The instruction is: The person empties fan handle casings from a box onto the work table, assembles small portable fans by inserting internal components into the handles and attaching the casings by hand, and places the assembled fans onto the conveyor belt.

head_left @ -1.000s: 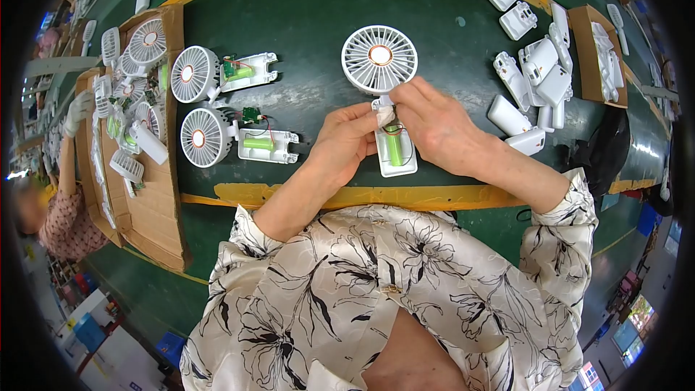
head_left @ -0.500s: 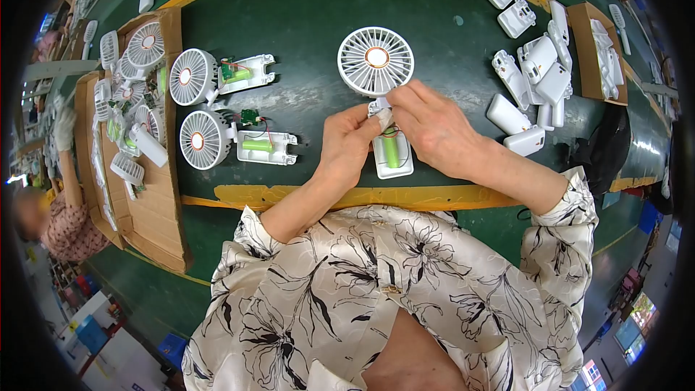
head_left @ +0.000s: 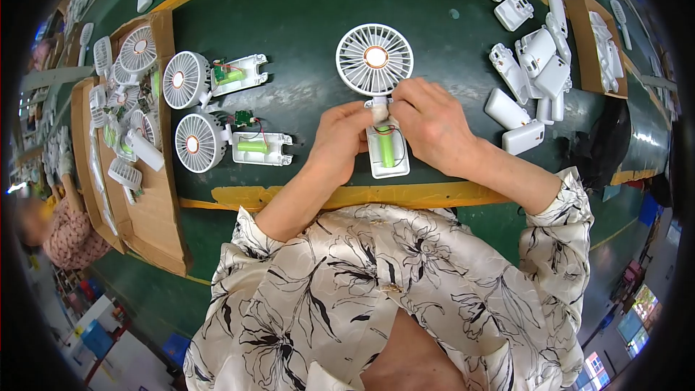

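In front of me lies a white fan, its round head away from me and its opened handle toward me, with a green battery and thin wires inside. My left hand is closed at the left side of the fan's neck, a pale covering on a fingertip. From the right, my right hand pinches at the same neck. The fingertips of both hands nearly meet there and hide the small part between them.
Two opened fans lie at the left, beside a cardboard box of fans. White handle covers are heaped at the right, near a smaller box. A co-worker's sleeve shows at the far left.
Both hands stay at the fan's neck with small finger shifts. The left fingers have drawn slightly down and the handle shows more. The co-worker's arm has lowered.
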The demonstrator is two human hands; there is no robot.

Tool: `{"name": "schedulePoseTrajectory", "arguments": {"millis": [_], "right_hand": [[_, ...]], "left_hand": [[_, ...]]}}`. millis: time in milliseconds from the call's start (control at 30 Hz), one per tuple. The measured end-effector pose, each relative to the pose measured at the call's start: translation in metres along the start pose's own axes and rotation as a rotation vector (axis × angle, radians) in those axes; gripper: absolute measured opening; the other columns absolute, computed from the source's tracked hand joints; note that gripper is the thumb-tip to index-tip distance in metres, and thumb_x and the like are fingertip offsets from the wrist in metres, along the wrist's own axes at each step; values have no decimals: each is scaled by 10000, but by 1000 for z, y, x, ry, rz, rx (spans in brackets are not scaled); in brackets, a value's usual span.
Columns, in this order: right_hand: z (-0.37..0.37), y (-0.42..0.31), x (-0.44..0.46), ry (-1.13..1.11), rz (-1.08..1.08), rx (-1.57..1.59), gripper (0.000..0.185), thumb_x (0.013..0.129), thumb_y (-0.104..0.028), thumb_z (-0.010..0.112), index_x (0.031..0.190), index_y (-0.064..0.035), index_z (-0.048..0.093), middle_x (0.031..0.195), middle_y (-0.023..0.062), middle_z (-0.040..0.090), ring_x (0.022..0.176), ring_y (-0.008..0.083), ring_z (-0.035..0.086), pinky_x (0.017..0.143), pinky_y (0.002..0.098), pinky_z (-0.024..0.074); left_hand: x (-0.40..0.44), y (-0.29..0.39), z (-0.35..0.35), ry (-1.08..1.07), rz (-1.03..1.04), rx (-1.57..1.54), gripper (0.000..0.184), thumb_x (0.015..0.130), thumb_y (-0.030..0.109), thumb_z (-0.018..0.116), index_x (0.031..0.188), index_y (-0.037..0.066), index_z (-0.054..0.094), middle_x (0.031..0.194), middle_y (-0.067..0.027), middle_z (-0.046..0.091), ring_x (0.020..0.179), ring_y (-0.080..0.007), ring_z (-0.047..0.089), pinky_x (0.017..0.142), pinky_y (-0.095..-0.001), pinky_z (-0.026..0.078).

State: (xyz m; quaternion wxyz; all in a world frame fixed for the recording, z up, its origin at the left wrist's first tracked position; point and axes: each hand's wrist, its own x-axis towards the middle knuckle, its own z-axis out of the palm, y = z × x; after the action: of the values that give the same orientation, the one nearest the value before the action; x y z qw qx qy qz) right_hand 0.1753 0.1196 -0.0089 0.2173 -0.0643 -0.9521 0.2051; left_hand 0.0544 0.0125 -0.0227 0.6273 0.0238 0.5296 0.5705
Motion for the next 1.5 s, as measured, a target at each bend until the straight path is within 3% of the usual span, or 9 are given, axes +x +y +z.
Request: {"name": "schedulePoseTrajectory", "arguments": {"millis": [133,333,467,500,733,1033,1167,1367,1500], "right_hand": [[-5,-1,0,-7,11,-3,109,594,-46,579,666,-34,499,784,64,466,746,219,487,623,331,384],[-8,-1,-2,-24,16,-27,94,621,-21,581,701,-29,533,799,74,505,732,233,515,618,323,393],[-9,2,-10,132,183,166,261,626,22,560,885,-5,544,908,92,525,796,271,527,671,378,421],[-13,5,-16,110,197,210,381,639,64,516,1018,23,510,994,146,538,858,327,538,722,398,441],[-7,-11,-35,84,234,366,490,656,104,459,1141,44,432,1071,229,527,979,383,522,833,401,433],[7,-12,-33,261,223,577,476,695,128,399,1163,43,409,1029,214,548,931,363,551,805,373,449],[-3,-13,-31,143,239,510,556,662,165,371,1200,25,383,1081,208,544,964,320,564,816,353,451],[-7,-13,-28,79,200,436,523,592,162,413,1101,59,484,923,216,555,754,323,552,714,356,463],[-2,0,-28,117,-93,232,447,625,53,513,1069,7,516,915,136,560,759,273,538,716,361,460]], "left_hand": [[0,11,-4,-135,-55,-170,211,787,100,528,952,-25,569,840,-76,609,740,-157,608,674,-297,506],[1,6,-2,-120,-35,110,204,803,56,493,976,-20,567,881,-76,608,767,-159,608,676,-288,508],[0,1,-5,-63,205,102,184,811,43,515,976,-12,573,869,-66,612,760,-137,600,661,-274,503],[0,2,-6,-41,274,80,179,811,42,527,975,-10,575,862,-63,613,756,-129,597,655,-271,502],[0,6,-7,-60,300,94,179,812,19,517,976,-18,577,860,-73,618,721,-124,590,617,-251,487],[-8,7,-6,-77,350,150,190,807,-21,500,981,-43,572,869,-74,615,751,-123,586,657,-252,483],[-7,7,-6,-78,364,191,185,801,-19,515,973,-47,575,865,-73,618,751,-118,586,659,-248,477],[-6,6,-8,-103,347,206,176,800,-11,521,960,-38,589,862,-65,622,735,-106,579,648,-240,469],[-4,9,-14,-132,203,301,189,798,0,517,974,-28,580,851,-61,619,729,-103,573,633,-240,467]]}}
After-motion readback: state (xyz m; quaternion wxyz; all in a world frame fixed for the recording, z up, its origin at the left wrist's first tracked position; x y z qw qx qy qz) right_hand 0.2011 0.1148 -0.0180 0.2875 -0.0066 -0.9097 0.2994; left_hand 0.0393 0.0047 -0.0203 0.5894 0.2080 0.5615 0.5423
